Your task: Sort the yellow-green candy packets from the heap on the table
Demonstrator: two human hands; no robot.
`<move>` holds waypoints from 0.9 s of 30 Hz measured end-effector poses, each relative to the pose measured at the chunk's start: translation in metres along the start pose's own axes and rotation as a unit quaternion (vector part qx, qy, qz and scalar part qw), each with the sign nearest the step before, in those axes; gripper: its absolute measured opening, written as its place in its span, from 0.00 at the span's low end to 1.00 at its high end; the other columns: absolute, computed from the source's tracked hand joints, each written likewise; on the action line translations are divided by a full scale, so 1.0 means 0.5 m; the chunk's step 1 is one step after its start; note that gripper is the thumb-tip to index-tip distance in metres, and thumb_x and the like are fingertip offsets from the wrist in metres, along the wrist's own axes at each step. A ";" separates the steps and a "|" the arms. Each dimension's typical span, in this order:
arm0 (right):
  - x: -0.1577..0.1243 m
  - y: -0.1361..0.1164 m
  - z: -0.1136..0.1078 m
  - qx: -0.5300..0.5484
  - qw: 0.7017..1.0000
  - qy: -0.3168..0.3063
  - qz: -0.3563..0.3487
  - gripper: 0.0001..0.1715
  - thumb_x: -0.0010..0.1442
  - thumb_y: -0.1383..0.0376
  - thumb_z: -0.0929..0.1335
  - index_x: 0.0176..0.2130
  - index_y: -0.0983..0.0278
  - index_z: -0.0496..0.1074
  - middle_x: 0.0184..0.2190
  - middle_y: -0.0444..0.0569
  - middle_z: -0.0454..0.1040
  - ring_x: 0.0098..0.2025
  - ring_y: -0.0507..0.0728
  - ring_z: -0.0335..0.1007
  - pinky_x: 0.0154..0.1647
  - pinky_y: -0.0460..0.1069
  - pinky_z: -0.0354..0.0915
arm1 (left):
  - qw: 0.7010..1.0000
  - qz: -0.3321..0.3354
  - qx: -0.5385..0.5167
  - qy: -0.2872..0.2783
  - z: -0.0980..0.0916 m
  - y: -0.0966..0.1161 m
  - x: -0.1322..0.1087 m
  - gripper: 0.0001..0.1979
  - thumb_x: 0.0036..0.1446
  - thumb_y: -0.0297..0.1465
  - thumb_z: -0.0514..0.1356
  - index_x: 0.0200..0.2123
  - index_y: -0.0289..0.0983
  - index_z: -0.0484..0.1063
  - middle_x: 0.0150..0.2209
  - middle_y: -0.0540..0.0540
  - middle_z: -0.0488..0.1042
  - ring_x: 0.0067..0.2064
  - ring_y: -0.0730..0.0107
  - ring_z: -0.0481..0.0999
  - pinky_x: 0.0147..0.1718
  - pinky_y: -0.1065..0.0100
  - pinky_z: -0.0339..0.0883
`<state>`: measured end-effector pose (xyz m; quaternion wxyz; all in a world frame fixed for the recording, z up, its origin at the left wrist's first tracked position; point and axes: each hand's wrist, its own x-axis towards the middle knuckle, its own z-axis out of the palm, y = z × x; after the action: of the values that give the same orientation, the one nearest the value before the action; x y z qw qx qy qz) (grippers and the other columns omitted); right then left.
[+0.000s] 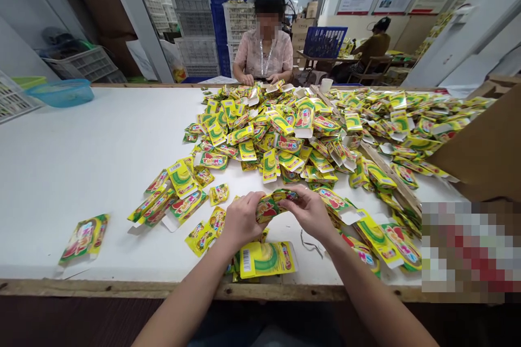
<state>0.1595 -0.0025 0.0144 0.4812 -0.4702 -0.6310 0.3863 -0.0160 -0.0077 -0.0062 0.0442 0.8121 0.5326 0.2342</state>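
The small carton [266,209] is held above the white table [138,152], near its front edge, just over a flat-lying carton [266,259] that shows a barcode. The left hand [244,218] is closed around its near left end, while the right hand [308,211] pinches the opposite end between thumb and fingers; whether that end is carton or a separate packet cannot be told. It looks like thin printed card, so it is probably very light and fairly stiff along its folds, yet easily dented across the broad faces. The glossy print may feel a little slippery to dry fingertips. The best hold is likely by the narrow side edges, with light, even pressure, keeping clear of the end flaps, which could bend or crease. The loose sachets [200,238] beside the left forearm look softer and would probably crumple under a similar pinch
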 end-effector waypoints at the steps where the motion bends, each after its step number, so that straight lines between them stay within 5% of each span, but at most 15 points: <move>1: 0.001 0.001 0.001 -0.020 1.000 0.005 -0.001 0.12 0.48 0.62 0.71 0.36 0.60 0.77 0.33 0.48 0.76 0.35 0.57 0.71 0.37 0.51 0.67 | 1.000 -0.008 -0.002 0.004 0.002 0.000 -0.001 0.19 0.48 0.36 0.60 0.44 0.40 0.64 0.38 0.46 0.73 0.39 0.60 0.74 0.35 0.64 0.65; 10: -0.012 0.002 0.039 -0.079 0.995 0.066 -0.002 0.12 0.51 0.58 0.70 0.36 0.59 0.75 0.35 0.49 0.77 0.37 0.58 0.71 0.40 0.53 0.64 | 0.997 -0.073 -0.028 -0.003 0.012 0.017 -0.007 0.24 0.45 0.36 0.60 0.47 0.39 0.62 0.41 0.45 0.74 0.41 0.59 0.74 0.36 0.65 0.67; 15: -0.016 0.008 0.038 -0.136 0.975 0.171 -0.044 0.08 0.49 0.57 0.71 0.30 0.59 0.76 0.29 0.49 0.76 0.39 0.61 0.68 0.45 0.57 0.60 | 0.994 -0.098 -0.034 0.027 0.003 0.028 -0.005 0.23 0.44 0.34 0.60 0.46 0.41 0.62 0.40 0.46 0.73 0.40 0.60 0.74 0.36 0.66 0.66; 17: -0.013 0.014 0.036 -0.123 0.980 0.149 -0.038 0.08 0.48 0.56 0.71 0.27 0.58 0.77 0.29 0.49 0.76 0.43 0.63 0.67 0.48 0.59 0.58 | 0.995 -0.095 -0.026 0.023 0.002 0.027 -0.005 0.23 0.44 0.34 0.60 0.46 0.41 0.62 0.40 0.46 0.73 0.40 0.60 0.74 0.36 0.66 0.66; 23: -0.010 0.009 0.035 -0.075 0.995 -0.060 0.010 0.15 0.53 0.50 0.66 0.32 0.54 0.78 0.36 0.48 0.78 0.53 0.67 0.64 0.58 0.68 0.36 | 0.995 -0.099 0.011 0.012 -0.002 0.012 -0.006 0.25 0.44 0.34 0.60 0.48 0.39 0.62 0.42 0.44 0.73 0.41 0.58 0.74 0.37 0.65 0.66; 27: -0.024 0.004 0.055 -0.136 0.990 -0.034 0.017 0.14 0.46 0.56 0.72 0.35 0.57 0.76 0.34 0.48 0.77 0.47 0.66 0.67 0.58 0.69 0.36 | 0.997 -0.062 0.035 -0.010 0.002 0.010 -0.004 0.23 0.45 0.32 0.58 0.48 0.38 0.63 0.43 0.43 0.73 0.41 0.58 0.74 0.37 0.64 0.66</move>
<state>0.1344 -0.0146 0.0031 0.3844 -0.5283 -0.6859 0.3205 -0.0121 -0.0112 -0.0059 0.0354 0.7805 0.5897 0.2043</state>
